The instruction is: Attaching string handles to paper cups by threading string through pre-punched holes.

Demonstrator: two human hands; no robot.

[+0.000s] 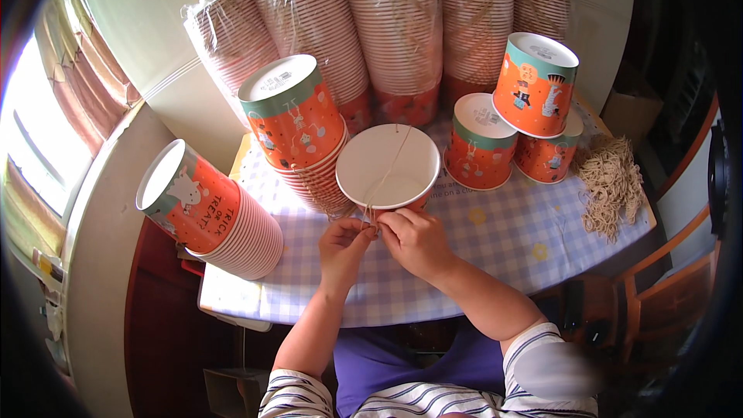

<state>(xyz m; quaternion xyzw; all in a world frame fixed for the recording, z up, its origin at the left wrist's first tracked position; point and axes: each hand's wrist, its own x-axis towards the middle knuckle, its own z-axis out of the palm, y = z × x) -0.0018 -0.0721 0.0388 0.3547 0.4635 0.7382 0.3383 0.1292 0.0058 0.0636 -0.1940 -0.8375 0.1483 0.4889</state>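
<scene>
- Left hand (341, 246) angles up and inward, fingers curled, thumb and index finger pinching at the pale string (371, 214)
- Right hand (414, 240) meets it from the other side, back of the hand upward, fingers bent and thumb tip drawn in; its exact grip on the string cannot be told
- Paper tub (360, 162) stands mouth up on the checked tablecloth (457, 263), just beyond both hands, string crossing its opening

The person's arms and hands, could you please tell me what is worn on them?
The left hand and right hand are ungloved. The left sleeve and right sleeve are white with dark stripes, leaving the forearms bare.
</scene>
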